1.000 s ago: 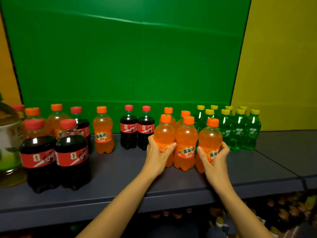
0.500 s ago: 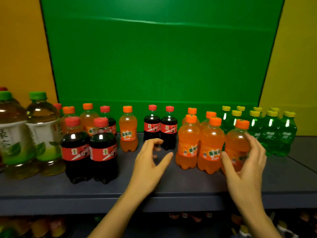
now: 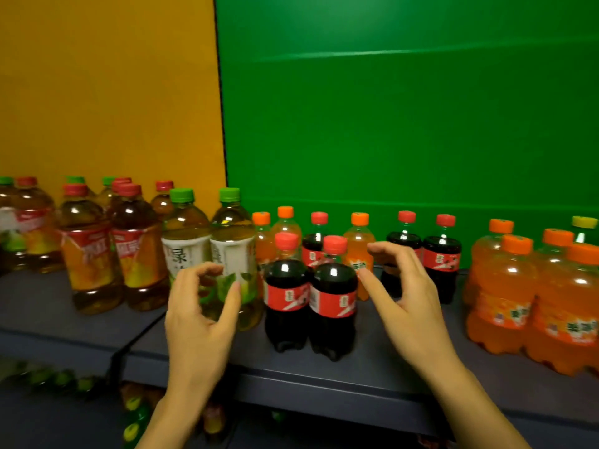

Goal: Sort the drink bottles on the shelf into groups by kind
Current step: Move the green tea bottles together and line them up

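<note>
Two hands have left the orange soda cluster point(image 3: 515, 296), which a second ago they were clasping from either side. That group now stands on its own at the right of the shelf point(image 3: 324, 380), tightly packed, with one yellow-capped green bottle point(image 3: 583, 228) just behind it at the edge of view. The left hand point(image 3: 202, 314) and right hand point(image 3: 406, 296) have come across to the pair of front cola bottles point(image 3: 334, 299), one hand on each side. Both have their fingers spread and gently curved, and neither holds or touches anything as far as I can see. The two colas stand upright, touching, near the shelf's front edge, just beside the tall green tea bottles point(image 3: 231, 251). To my eye the orange group counts as mostly settled and the cola is next. It is not tidy yet: behind the front pair a stray orange bottle point(image 3: 359, 244) sits between more colas, two further orange ones stand by the tea, and two back colas point(image 3: 442, 254) wait nearer the orange cluster. Gathering the colas should free those strays.
</note>
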